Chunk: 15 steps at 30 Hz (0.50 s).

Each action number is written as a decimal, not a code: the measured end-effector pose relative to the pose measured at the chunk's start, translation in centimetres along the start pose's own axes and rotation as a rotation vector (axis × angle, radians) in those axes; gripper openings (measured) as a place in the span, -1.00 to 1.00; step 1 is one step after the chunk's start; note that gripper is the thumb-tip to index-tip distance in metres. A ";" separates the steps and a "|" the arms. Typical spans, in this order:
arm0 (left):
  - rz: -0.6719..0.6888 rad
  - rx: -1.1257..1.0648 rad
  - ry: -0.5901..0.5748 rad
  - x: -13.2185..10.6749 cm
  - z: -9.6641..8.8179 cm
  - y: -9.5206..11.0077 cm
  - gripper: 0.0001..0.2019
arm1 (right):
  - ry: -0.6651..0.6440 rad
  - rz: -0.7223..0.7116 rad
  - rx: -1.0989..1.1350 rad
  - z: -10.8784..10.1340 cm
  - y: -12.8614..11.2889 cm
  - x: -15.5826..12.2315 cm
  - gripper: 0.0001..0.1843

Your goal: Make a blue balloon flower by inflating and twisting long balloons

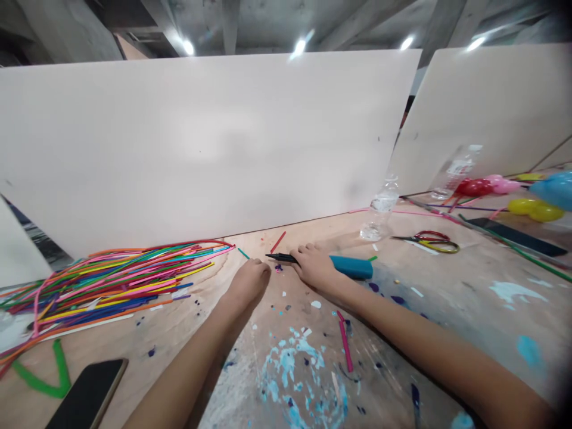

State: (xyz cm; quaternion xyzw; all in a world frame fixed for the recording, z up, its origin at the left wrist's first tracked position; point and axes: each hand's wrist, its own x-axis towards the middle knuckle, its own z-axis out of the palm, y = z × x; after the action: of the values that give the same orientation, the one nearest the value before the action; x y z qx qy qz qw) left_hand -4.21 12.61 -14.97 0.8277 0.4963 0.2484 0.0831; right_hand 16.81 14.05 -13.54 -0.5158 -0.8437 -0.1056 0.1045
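Black, slim-pointed tool — where is it?
"At the paint-crusted desk, under the right hand — fingers draped over, grip unclear."
"Left hand?"
"Fingers curled; pinching, I can't tell."

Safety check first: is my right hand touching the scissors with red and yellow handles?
Apart: the head view shows tabletop between the right hand and the scissors.
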 end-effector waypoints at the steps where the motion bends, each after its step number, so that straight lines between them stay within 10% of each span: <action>1: -0.005 -0.005 0.011 -0.2 -0.1 0.0 -0.72 | -0.034 -0.009 0.041 -0.6 -0.3 -0.1 -0.76; 10: -0.387 -0.757 0.298 0.5 -2.4 -1.5 -0.73 | -0.140 0.013 0.925 -9.5 -2.4 0.8 -0.71; 15: -0.421 -1.415 0.473 0.7 -7.4 -0.1 -0.59 | -0.263 0.082 1.667 -8.2 -6.1 1.9 -0.70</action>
State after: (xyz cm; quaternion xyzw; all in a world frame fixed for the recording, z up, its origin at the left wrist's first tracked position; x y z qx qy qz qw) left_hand -7.70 12.50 -8.35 0.3909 0.3710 0.6554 0.5291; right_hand 11.10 10.64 -5.60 -0.3081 -0.6316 0.6163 0.3556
